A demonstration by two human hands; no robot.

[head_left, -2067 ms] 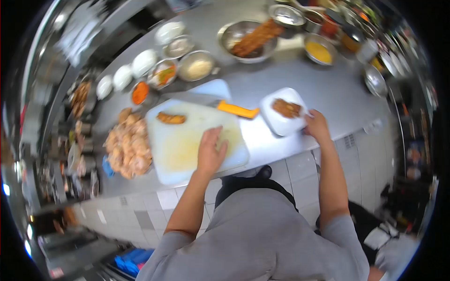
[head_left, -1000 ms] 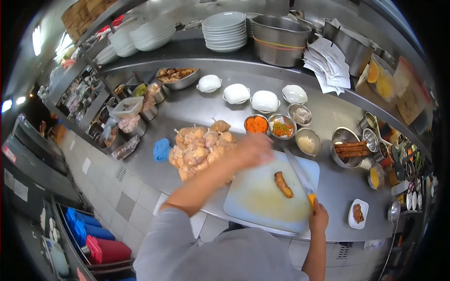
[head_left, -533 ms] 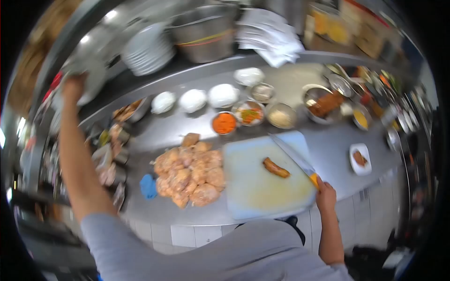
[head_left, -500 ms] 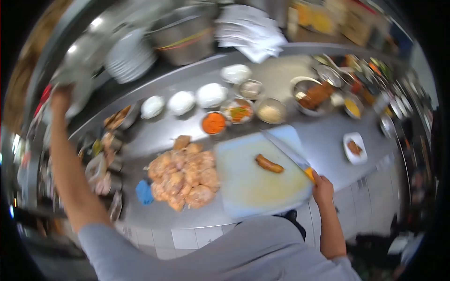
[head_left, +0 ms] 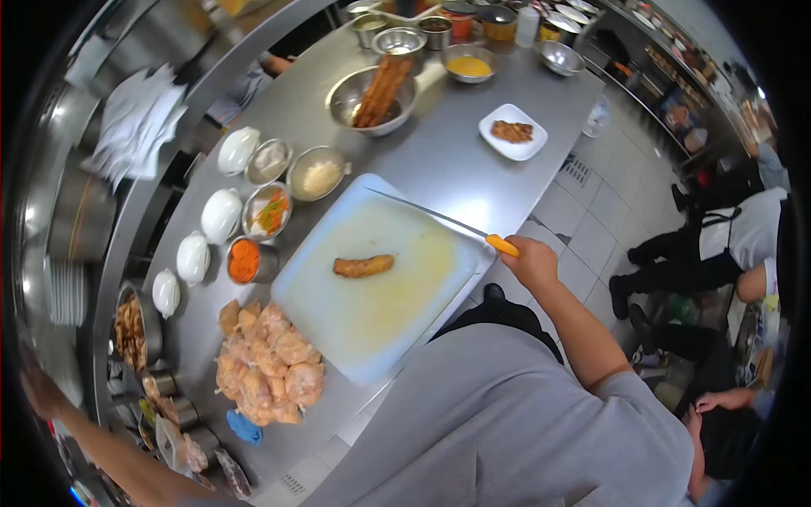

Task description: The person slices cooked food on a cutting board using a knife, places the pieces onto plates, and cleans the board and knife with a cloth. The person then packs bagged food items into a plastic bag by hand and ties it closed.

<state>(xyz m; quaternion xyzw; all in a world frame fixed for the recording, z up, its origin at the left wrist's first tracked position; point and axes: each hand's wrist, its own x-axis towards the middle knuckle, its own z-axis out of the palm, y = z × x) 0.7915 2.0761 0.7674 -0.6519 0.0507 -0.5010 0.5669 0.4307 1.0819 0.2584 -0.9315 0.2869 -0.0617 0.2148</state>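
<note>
My right hand (head_left: 532, 264) is closed around the yellow handle of a long kitchen knife (head_left: 435, 216), whose blade lies low across the upper right part of the cutting board (head_left: 389, 317). On that board rests one browned, elongated piece of meat (head_left: 363, 266), apart from the blade. My left hand (head_left: 42, 389) reaches far out to the left edge of view, by the shelf; it is dark and blurred, so its fingers cannot be made out. A pile of raw-looking meat pieces (head_left: 269, 363) sits left of the board, with a crumpled blue item (head_left: 244, 427) beside it.
Bowls with orange bits (head_left: 245, 260), pale crumbs (head_left: 320, 177) and browned strips (head_left: 382, 93) line the steel counter (head_left: 422, 152). A white dish (head_left: 513, 133) holds browned meat. Stacked plates (head_left: 66, 291) stand on the left shelf. Other people (head_left: 752, 228) are at right.
My view has turned to the right, showing more floor and people there. My right hand still grips the knife over the board; my left arm remains stretched to the left.
</note>
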